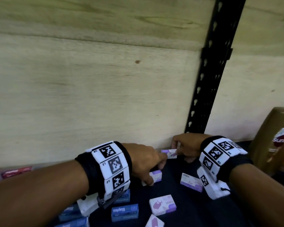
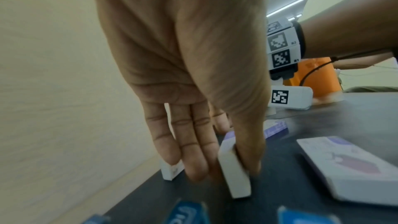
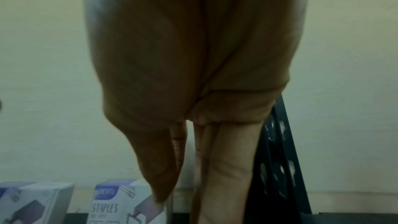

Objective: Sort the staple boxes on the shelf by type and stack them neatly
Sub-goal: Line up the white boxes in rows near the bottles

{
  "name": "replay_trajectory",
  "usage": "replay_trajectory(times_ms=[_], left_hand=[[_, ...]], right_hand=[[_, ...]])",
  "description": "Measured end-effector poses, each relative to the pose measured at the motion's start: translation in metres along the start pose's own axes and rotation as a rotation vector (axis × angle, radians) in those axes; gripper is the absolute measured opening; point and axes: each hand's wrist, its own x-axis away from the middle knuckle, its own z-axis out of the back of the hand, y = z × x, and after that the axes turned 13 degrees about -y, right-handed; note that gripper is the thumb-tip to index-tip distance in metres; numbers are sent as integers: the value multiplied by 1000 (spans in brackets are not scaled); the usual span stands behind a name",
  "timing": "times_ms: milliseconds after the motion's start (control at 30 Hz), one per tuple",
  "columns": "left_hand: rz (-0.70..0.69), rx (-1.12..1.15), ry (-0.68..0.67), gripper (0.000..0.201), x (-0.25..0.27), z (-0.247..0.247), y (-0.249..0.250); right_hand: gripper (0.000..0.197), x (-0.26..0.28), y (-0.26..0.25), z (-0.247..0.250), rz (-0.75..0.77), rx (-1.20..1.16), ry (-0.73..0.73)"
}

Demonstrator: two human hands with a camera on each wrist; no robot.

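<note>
Small white-and-purple staple boxes lie on the dark shelf [image 1: 220, 215]. My left hand [image 1: 155, 174] pinches one purple box [image 1: 156, 176] standing on edge, thumb on the near side and fingers behind; the same box [image 2: 234, 173] shows in the left wrist view. Further back, by the wooden wall, my right hand [image 1: 177, 149] pinches another purple box [image 1: 170, 153], labelled STAPLES [image 3: 127, 202] in the dark right wrist view. My left index finger reaches its left end. Loose purple boxes [image 1: 191, 181], [image 1: 162, 204] lie to the right and in front. Several blue boxes [image 1: 125, 212] lie at the front left.
Red boxes [image 1: 15, 172] sit at the far left against the wall. A black perforated upright [image 1: 208, 79] rises behind my right hand. A brown bottle [image 1: 275, 141] stands at the right, with something orange [image 2: 312, 77] beside it. Another purple box [image 1: 154, 221] is at the bottom edge.
</note>
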Motion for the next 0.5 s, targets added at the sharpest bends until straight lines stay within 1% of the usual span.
replay_trajectory(times_ms=[100, 167, 233, 333, 433, 500], left_hand=[[-40, -12, -27, 40, 4, -1, 3], [-66, -15, -68, 29, 5, -3, 4], [-60, 15, -92, 22, 5, -5, 5], [13, 59, -117, 29, 9, -5, 7], [42, 22, -111, 38, 14, -3, 8], [47, 13, -93, 35, 13, -4, 6]], right_hand=[[18, -2, 1, -1, -5, -44, -5], [17, -3, 1, -2, -9, -77, -8], [15, -2, 1, -2, -13, -97, -14], [15, -2, 1, -2, -13, -92, -18], [15, -2, 1, -2, -11, -105, -15], [13, -2, 1, -3, -18, -97, -11]])
